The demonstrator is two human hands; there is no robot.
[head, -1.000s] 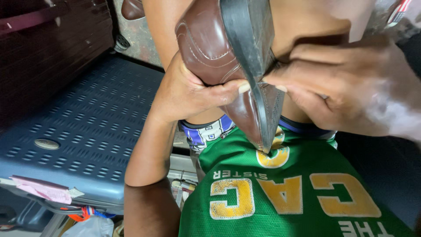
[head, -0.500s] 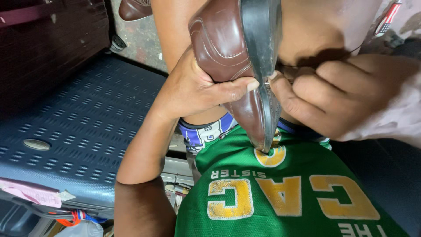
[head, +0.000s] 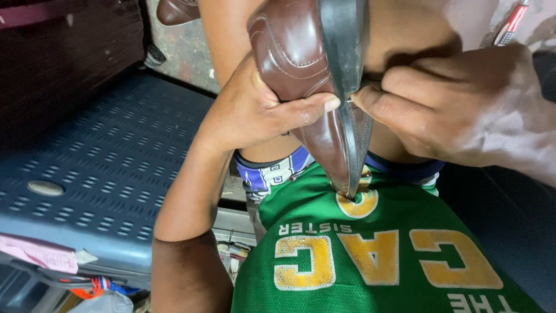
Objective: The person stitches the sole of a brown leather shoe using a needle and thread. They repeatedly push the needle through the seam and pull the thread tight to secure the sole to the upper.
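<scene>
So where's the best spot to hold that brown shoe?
Probably round the leather side of the shoe, coming from the left as the left hand does. It stands toe-down on the green shirt, sole edge facing up, so that grip leaves the edge free for the right hand.

A pink paper label lies stuck on the front edge of the blue perforated crate, lower left.
</scene>
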